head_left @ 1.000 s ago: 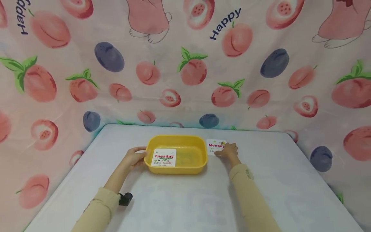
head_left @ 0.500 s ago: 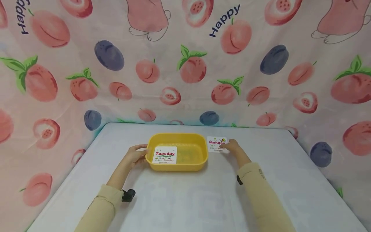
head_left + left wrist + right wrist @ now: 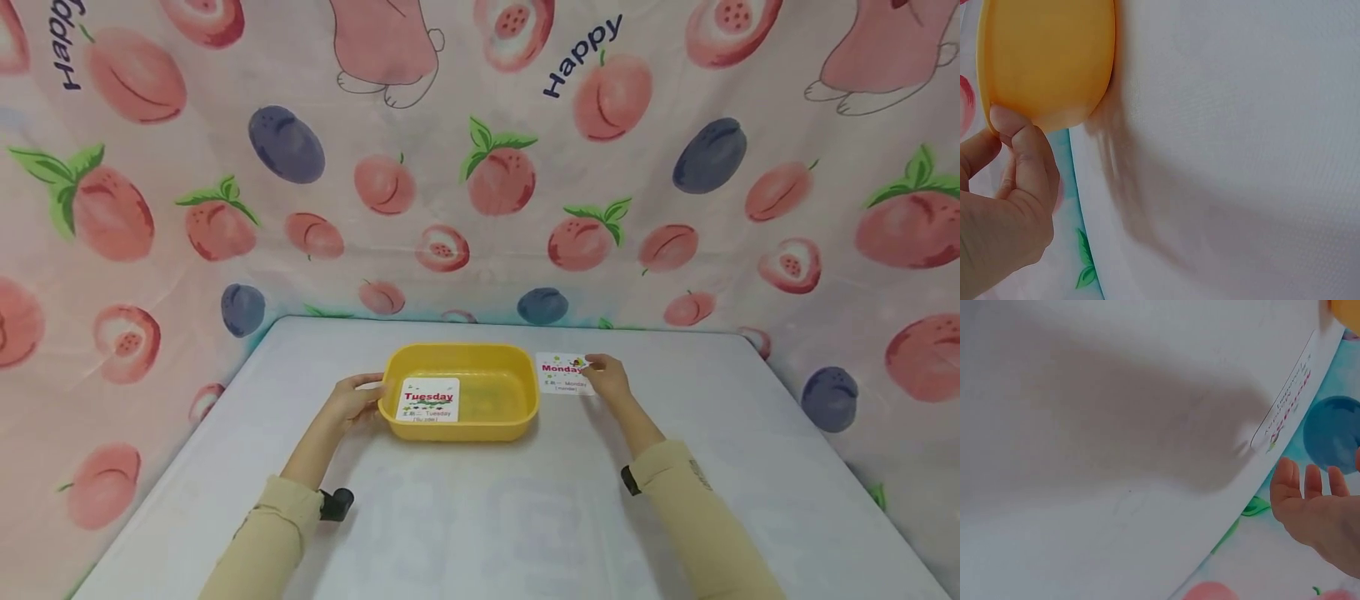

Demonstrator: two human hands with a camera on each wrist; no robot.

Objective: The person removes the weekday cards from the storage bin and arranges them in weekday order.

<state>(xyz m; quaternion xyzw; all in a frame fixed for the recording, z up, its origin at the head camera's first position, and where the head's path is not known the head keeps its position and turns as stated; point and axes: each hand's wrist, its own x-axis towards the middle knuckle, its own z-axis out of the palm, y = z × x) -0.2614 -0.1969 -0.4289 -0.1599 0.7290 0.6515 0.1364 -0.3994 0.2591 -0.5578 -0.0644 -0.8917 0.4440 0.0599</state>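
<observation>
A yellow plastic basin (image 3: 495, 432) stands near the far side of the table. In the left wrist view my left hand (image 3: 1019, 187) pinches its rim between thumb and fingers. Inside the basin, at its left, leans a white card (image 3: 427, 400) printed "Tuesday". Just right of the basin a "Monday" card (image 3: 558, 379) lies flat on the table. My right hand (image 3: 609, 379) hovers at the right edge of that card, overlapping its corner in the head view. The right wrist view shows those fingers loosely bent, apart from the card, with nothing in them.
The white-covered table (image 3: 480, 517) reaches back to a pink fruit-print cloth (image 3: 480, 275) that hangs behind it and along both sides. Dark wrist-camera mounts show below both hands, the left one (image 3: 337, 504) larger in view.
My right hand has drawn back rightward from the Monday card, uncovering more of its print. My left hand has stayed at the basin's left rim.
</observation>
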